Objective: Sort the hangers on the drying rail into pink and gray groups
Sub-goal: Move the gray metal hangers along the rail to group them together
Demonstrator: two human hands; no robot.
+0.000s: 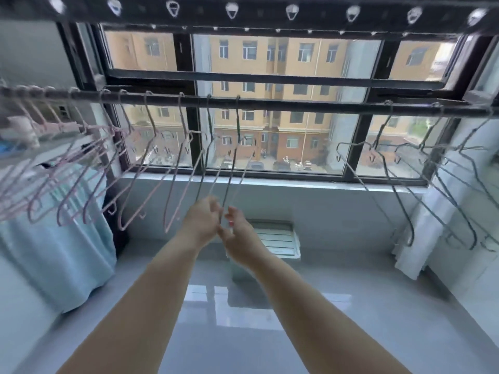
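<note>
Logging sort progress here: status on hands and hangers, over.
Left hand and right hand both gripping middle gray hangers low. Pink hangers bunched left, gray group right. No obstruction seen on rail.

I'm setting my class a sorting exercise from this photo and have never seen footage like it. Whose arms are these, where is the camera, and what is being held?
There is no machine here: a person works with bare hands. The single picture comes from a camera worn on their head, tilted up toward a window. Across it runs a drying rail. Pink hangers crowd its left end, gray hangers hang at its right end, and a few hang between. The left hand and right hand meet at the lower ends of two middle hangers, hooked on the rail, and appear to grip them. Against the bright glass their colour is hard to tell.
</note>
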